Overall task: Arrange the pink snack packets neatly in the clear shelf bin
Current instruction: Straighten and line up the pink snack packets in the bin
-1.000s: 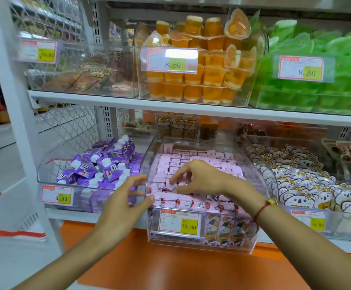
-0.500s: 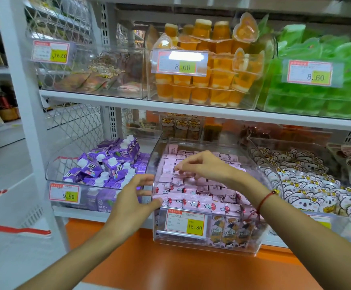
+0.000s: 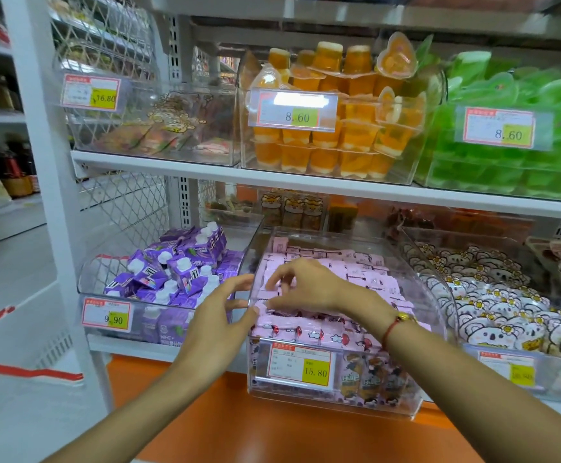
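Both hands work at the clear shelf bin (image 3: 416,389), a glossy, see-through plastic tub with a curved lip. Left of the bin, purple cartons (image 3: 172,272) with white caps lie jumbled in a neighbouring tub. Against the bin's left wall, the left hand (image 3: 219,325) spreads with straight fingers, its thumb tip touching the packets at the front corner. Inside the bin, flat, crinkly pink snack packets (image 3: 372,282) lie in overlapping rows. Over them, the right hand (image 3: 306,285) arches with curled fingers; whether it pinches a packet I cannot tell. Right of the bin, round koala-printed packs (image 3: 493,305) fill another tub.
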The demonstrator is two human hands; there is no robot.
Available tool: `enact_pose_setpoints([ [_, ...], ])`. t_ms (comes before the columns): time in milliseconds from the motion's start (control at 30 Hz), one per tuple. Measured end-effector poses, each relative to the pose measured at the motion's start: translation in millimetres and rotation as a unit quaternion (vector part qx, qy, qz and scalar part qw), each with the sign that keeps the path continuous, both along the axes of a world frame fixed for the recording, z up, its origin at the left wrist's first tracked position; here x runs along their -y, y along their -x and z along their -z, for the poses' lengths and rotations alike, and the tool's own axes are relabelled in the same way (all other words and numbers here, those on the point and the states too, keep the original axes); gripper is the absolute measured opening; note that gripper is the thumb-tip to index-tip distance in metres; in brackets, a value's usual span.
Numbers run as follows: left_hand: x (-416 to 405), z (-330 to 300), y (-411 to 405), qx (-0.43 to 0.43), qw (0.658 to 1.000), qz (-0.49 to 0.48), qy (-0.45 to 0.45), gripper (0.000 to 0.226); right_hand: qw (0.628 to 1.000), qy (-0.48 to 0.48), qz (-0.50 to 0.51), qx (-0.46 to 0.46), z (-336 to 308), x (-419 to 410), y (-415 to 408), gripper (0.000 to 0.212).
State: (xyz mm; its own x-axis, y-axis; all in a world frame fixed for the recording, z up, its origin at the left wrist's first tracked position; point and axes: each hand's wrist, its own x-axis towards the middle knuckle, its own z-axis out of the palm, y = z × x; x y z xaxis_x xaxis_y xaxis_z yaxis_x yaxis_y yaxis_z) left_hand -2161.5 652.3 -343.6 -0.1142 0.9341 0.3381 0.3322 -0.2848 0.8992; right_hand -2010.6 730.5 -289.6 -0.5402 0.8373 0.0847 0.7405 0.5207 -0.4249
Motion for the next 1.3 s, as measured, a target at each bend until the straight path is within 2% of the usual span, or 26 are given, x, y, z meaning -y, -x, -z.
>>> enact_pose_setpoints([
  [167, -3, 1, 2, 0.010, 1.000, 0.005, -0.001, 0.042, 0.998, -0.010, -0.013, 0.061, -7, -14, 12, 0.012],
  [300, -3, 3, 3, 0.020, 1.000, 0.010, -0.005, 0.041, 0.998, -0.003, -0.013, 0.062, -8, -16, 17, 0.023],
  [367, -3, 4, 3, 0.022, 1.000, 0.009, -0.006, 0.040, 1.000, -0.010, -0.010, -0.008, -6, -11, 17, 0.022],
  [433, -3, 4, 3, 0.020, 1.000, 0.010, -0.006, 0.039, 0.990, -0.023, 0.012, -0.138, -6, -7, 15, 0.018],
  [500, -3, 3, 2, 0.018, 1.000, 0.015, -0.007, 0.039, 0.967, -0.013, 0.046, -0.250, -11, -4, 10, 0.017],
  [600, -1, 0, 2, 0.020, 1.000, 0.017, -0.004, 0.039, 0.936, -0.073, 0.090, -0.332, -24, 3, 4, 0.013],
  [667, 1, -2, 2, -0.020, 1.000, -0.014, -0.010, 0.037, 0.901, -0.127, 0.132, -0.393, -34, 11, -5, 0.014],
  [700, 3, -3, 2, -0.051, 0.998, -0.032, -0.027, 0.039, 0.885, -0.121, 0.151, -0.423, -38, 15, -13, 0.015],
  [833, 15, -18, -8, -0.120, 0.983, 0.004, -0.138, 0.054, 0.844, 0.044, 0.179, -0.503, -43, 32, -43, 0.021],
  [900, 19, -25, -16, -0.157, 0.971, 0.033, -0.180, 0.057, 0.824, 0.088, 0.167, -0.534, -36, 42, -51, 0.023],
  [967, 20, -30, -22, -0.196, 0.952, 0.047, -0.231, 0.054, 0.803, 0.123, 0.159, -0.561, -28, 50, -57, 0.024],
  [1033, 18, -32, -24, -0.181, 0.949, 0.061, -0.250, 0.047, 0.791, 0.163, 0.160, -0.568, -19, 54, -62, 0.023],
  [1100, 16, -36, -24, -0.092, 0.972, 0.066, -0.205, 0.041, 0.806, 0.176, 0.177, -0.537, -15, 57, -65, 0.024],
  [1200, 11, -39, -24, 0.113, 0.990, 0.059, -0.052, 0.024, 0.908, 0.017, 0.169, -0.382, -8, 65, -73, 0.038],
  [1267, 10, -39, -23, 0.169, 0.983, 0.064, 0.035, 0.020, 0.945, -0.037, 0.098, -0.309, -5, 75, -71, 0.059],
  [1300, 10, -39, -22, 0.180, 0.980, 0.068, 0.059, 0.024, 0.960, -0.058, 0.067, -0.267, -1, 78, -69, 0.063],
])
